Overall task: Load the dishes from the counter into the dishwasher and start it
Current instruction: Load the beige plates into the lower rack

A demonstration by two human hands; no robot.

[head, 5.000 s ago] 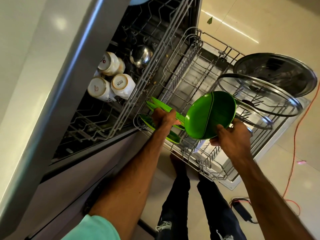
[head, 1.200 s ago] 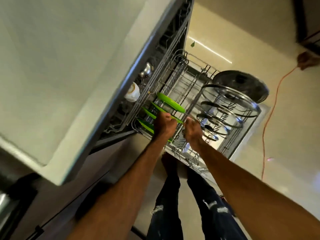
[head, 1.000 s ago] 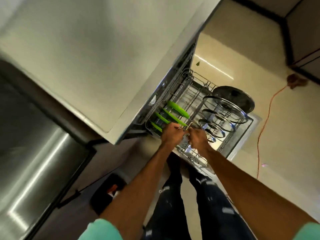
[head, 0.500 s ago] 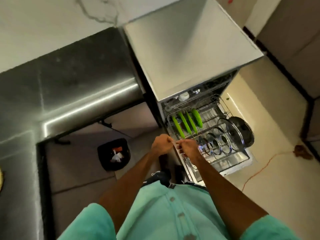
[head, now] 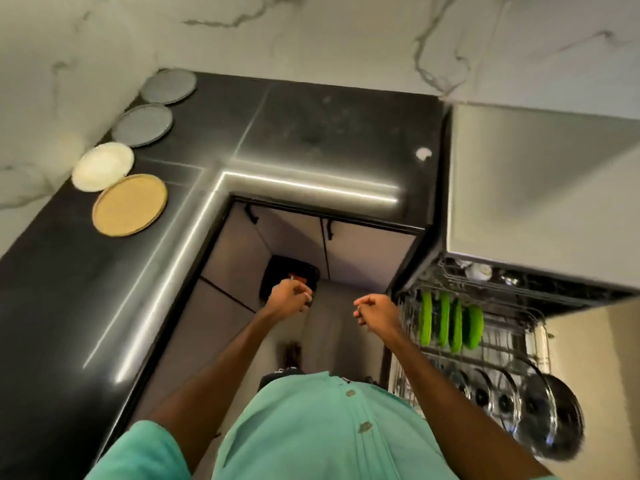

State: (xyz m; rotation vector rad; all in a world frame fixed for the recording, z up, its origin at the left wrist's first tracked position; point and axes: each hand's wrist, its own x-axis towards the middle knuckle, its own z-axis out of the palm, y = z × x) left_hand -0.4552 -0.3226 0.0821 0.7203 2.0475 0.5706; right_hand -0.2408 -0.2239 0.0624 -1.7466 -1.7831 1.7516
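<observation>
Whereas half a second ago both hands were being held at the front rim of the lower rack (head: pixel 535 336), the left hand (head: pixel 289 296) and the right hand (head: pixel 375 314) are now being held in the air, clear of it. A wide stretch of the black counter (head: pixel 311 133) is also being brought into view. The fingers of both hands are being kept loosely curled, and nothing is being gripped in either.

Four green plates (head: pixel 450 323) are being held upright, side by side, in the rack's tines. They are just right of the right hand and not touching it. Nearer the camera, glass lids (head: pixel 498 393) and a large steel lid (head: pixel 561 420) are being held on edge in the same rack.

Four dishes are being left in a row along the marble wall, well apart from the left hand: two grey plates (head: pixel 168 86) (head: pixel 142 124), a white plate (head: pixel 103 166) and a tan plate (head: pixel 130 204). The counter's lit inner edge is being seen between them and the hands. Open floor is being framed by that edge and the dishwasher (head: pixel 540 188), with a black bin (head: pixel 277 271) partly covered by the left hand
</observation>
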